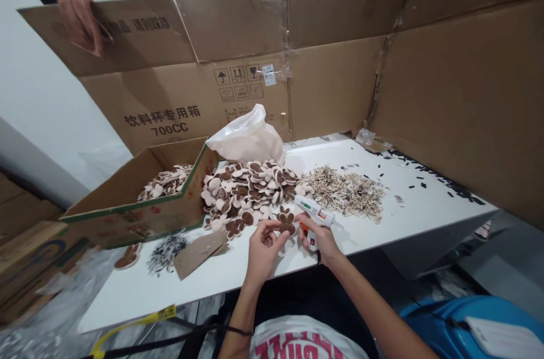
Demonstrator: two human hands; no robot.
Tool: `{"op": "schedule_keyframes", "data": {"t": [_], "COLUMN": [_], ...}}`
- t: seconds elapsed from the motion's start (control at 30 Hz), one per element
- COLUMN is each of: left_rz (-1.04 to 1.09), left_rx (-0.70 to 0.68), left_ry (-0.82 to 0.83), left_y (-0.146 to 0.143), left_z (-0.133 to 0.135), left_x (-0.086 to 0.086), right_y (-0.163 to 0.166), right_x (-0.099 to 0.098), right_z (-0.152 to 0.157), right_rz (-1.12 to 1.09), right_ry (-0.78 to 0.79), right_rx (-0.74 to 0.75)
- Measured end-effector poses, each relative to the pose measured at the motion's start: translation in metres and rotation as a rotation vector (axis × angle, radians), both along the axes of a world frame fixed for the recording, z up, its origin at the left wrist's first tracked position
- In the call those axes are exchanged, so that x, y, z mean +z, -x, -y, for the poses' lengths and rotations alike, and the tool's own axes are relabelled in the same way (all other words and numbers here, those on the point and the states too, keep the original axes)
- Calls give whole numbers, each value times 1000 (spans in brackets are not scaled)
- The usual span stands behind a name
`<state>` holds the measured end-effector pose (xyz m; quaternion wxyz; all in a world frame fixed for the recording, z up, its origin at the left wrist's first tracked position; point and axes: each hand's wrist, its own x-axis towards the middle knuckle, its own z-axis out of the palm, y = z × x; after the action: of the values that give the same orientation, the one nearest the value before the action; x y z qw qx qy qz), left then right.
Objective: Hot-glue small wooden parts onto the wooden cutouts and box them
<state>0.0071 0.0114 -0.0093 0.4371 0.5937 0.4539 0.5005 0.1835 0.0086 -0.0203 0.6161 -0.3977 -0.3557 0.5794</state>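
My left hand (262,246) pinches a small brown flower-shaped piece (287,223) just above the white table (399,217). Beside it, my right hand (318,239) grips a white glue gun (313,213) with an orange trigger, its nozzle pointing right. Directly behind my hands lies a heap of brown and beige flower-shaped pieces (244,189). To the right of that heap is a pile of thin pale slivers (346,192).
An open cardboard box (140,206) with more flower pieces stands at left. A white plastic bag (249,137) lies behind the heap. Tall cardboard walls (459,104) ring the table; another person's hand (80,22) grips the top left edge. Cardboard scrap (198,251) and black bits (165,248) lie in front.
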Motion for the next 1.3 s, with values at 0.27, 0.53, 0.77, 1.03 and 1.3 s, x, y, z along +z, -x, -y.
{"op": "schedule_keyframes", "data": {"t": [0.27, 0.53, 0.77, 1.03, 1.3], "left_rz": [-60, -87, -99, -75, 92], "left_rx": [-55, -68, -84, -58, 128], "left_ry": [2, -12, -17, -20, -17], "left_y": [-3, 0, -1, -1, 0], "left_z": [1, 1, 2, 2, 0], "left_x": [1, -2, -3, -3, -1], "right_y": [2, 1, 1, -1, 1], "right_x": [3, -1, -5, -4, -2], "right_z": [0, -2, -2, -3, -4], "right_rz": [32, 37, 54, 0, -43], "right_ry": [0, -27, -30, 25, 47], "right_rx": [-40, -62, -68, -128, -150]}}
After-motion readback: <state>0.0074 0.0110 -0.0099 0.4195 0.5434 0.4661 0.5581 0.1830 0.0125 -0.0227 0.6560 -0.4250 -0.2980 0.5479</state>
